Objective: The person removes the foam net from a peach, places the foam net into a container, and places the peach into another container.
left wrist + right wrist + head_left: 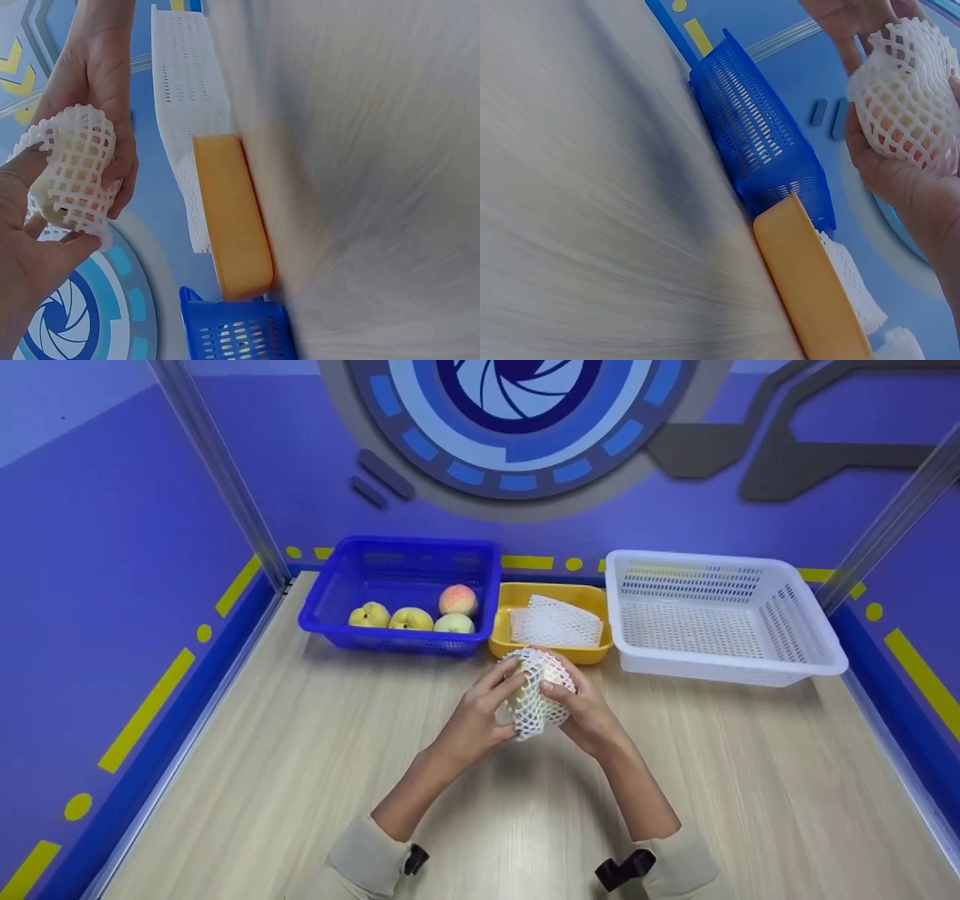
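Both hands hold a peach [896,120] partly wrapped in a white foam fruit net [532,714], raised above the table in front of the yellow tray. The left hand [474,718] pinches the net's edge, its thumb and fingers spread around the opening. In the left wrist view, a yellowish-green part of the fruit [45,199] shows bare at that opening. From the other side the right hand [594,718] grips the wrapped fruit, thumb on top of the net. Red and pale yellow skin shows through the mesh in the right wrist view.
A blue basket [322,624] at the back left contains several fruits, yellow, pale green and pink. The yellow tray [551,655] beside it holds white foam nets [555,622]. At the back right stands a white basket [735,666]. Blue panels border the wooden table [315,780].
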`<state>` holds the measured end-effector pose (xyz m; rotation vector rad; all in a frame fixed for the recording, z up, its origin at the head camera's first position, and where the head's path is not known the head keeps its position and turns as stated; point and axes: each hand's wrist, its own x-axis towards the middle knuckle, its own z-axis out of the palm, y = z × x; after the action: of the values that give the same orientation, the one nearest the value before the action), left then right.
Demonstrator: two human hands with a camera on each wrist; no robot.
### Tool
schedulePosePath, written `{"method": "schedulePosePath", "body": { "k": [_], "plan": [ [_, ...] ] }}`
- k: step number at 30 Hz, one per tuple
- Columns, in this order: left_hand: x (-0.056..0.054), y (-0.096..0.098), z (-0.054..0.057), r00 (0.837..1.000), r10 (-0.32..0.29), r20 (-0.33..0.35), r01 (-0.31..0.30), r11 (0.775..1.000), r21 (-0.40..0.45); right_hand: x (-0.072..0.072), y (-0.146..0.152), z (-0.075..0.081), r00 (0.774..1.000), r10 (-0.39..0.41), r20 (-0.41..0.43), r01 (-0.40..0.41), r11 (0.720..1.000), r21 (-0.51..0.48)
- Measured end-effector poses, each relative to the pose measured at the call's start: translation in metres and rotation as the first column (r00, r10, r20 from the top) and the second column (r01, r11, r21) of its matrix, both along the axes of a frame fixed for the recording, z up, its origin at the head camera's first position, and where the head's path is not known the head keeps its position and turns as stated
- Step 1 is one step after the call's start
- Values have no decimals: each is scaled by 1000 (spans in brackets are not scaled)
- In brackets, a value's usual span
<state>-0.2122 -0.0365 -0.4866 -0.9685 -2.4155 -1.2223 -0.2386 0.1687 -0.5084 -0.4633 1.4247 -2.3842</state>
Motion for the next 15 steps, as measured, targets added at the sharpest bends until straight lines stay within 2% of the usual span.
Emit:
{"method": "schedulePosePath", "body": {
  "k": [3,6,10,15],
  "plan": [
    [1,3,-1,1000,25,-1,-25,999,-40,1,-1,0,1000,-3,12,3,1000,11],
    [2,7,-2,996,62,-59,-65,997,-51,2,-1,-1,1000,0,24,0,1000,12],
    [3,9,-2,984,109,-142,-116,992,-45,3,1,-2,999,15,33,-15,1000,0],
    [4,8,-3,980,126,-154,-132,991,-30,3,3,-3,999,38,33,-38,999,4]
  ]
}}
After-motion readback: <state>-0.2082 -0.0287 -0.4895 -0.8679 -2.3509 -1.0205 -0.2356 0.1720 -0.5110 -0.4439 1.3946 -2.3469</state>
